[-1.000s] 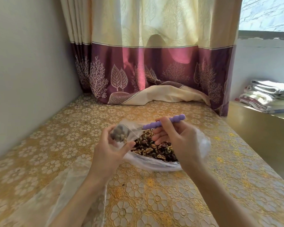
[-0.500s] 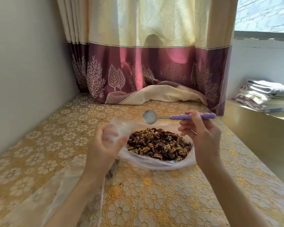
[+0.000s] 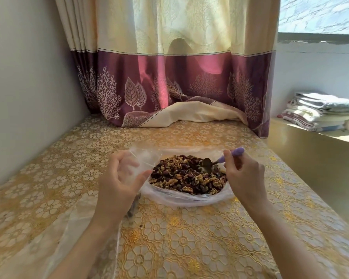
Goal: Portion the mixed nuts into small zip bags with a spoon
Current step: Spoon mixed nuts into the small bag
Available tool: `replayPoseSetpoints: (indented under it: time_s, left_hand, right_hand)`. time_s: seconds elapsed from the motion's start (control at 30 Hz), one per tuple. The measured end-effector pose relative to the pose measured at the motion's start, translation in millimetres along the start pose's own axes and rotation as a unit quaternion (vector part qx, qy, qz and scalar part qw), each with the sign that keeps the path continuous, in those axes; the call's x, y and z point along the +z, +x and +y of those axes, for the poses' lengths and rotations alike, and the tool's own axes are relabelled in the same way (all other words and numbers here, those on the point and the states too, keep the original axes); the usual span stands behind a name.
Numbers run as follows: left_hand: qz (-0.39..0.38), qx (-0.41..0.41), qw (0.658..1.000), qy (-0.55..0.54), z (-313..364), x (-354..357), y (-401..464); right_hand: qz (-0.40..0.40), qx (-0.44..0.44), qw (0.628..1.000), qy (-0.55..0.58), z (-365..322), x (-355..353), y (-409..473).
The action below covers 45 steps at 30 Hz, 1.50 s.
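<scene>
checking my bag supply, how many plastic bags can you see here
2: the small zip bag held open in the left hand, and the large bag of mixed nuts beside it. More may be hidden.

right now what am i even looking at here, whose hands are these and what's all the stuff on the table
There is no machine here. A person wears a camera on the head, so this single picture looks forward and down at their own two bare hands.

The left hand holds a small clear zip bag with its mouth up. The right hand pinches the purple handle of a spoon, whose bowl dips into the mixed nuts.

The nuts lie in a big open clear plastic bag, which sits on a table with a gold flowered tablecloth. More clear plastic lies near the left forearm.

Behind hangs a cream and purple curtain. At the far right, folded cloths are stacked on a ledge.
</scene>
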State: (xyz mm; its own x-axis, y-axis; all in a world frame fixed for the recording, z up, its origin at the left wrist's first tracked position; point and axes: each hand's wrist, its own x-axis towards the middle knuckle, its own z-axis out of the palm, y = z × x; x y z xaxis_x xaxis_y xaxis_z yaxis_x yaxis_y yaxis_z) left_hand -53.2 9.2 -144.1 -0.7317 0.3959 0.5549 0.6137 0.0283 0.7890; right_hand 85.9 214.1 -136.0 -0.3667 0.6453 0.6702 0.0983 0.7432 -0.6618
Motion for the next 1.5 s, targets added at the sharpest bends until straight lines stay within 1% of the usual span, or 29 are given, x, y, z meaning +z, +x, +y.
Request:
replayPoseSetpoints:
  time_s: [0.1, 0.17, 0.3, 0.43, 0.5, 0.6, 0.77, 0.97, 1.1, 1.27, 1.43, 1.5]
  left_hand:
    - [-0.016, -0.019, 1.0, -0.01, -6, 2, -1]
    - [-0.019, -0.016, 1.0, -0.005, -7, 2, -2]
    - [-0.021, -0.006, 1.0, -0.002, -5, 2, -3]
    - [-0.032, -0.03, 0.999, -0.022, -5, 1, -3]
    - [-0.035, -0.033, 0.998, -0.029, -5, 2, -3]
    - [-0.039, -0.044, 0.997, -0.045, -8, 3, -3]
    - [-0.036, -0.039, 0.998, -0.027, -7, 6, -3]
    - [-0.047, -0.049, 0.997, -0.027, -5, 9, -3]
    - [-0.045, -0.053, 0.997, -0.018, -1, 11, -3]
    - [-0.043, -0.086, 0.995, -0.038, -1, 12, -4]
    - [-0.039, -0.083, 0.996, -0.02, 2, 13, -6]
    - [-0.046, -0.09, 0.994, -0.035, 3, 13, -5]
  right_hand:
    - [0.002, 0.059, 0.998, 0.036, 2, 5, -1]
    - [-0.005, 0.107, 0.991, 0.078, 5, 7, 0]
    - [-0.03, 0.211, 0.96, 0.182, 9, 10, 2]
    - [0.006, 0.258, 0.937, 0.236, 14, 7, 3]
    - [0.013, 0.257, 0.933, 0.25, 15, 4, 3]
    - [0.023, 0.235, 0.943, 0.236, 15, 3, 2]
    - [0.042, 0.209, 0.946, 0.244, 14, 2, 3]
    - [0.049, 0.209, 0.934, 0.285, 7, 0, 5]
    - [0.043, 0.201, 0.919, 0.336, -10, -3, 6]
    - [-0.017, 0.166, 0.903, 0.396, -40, -5, 5]
    - [-0.096, 0.123, 0.899, 0.408, -58, 8, -2]
    - [-0.133, 0.097, 0.898, 0.407, -61, 15, -7]
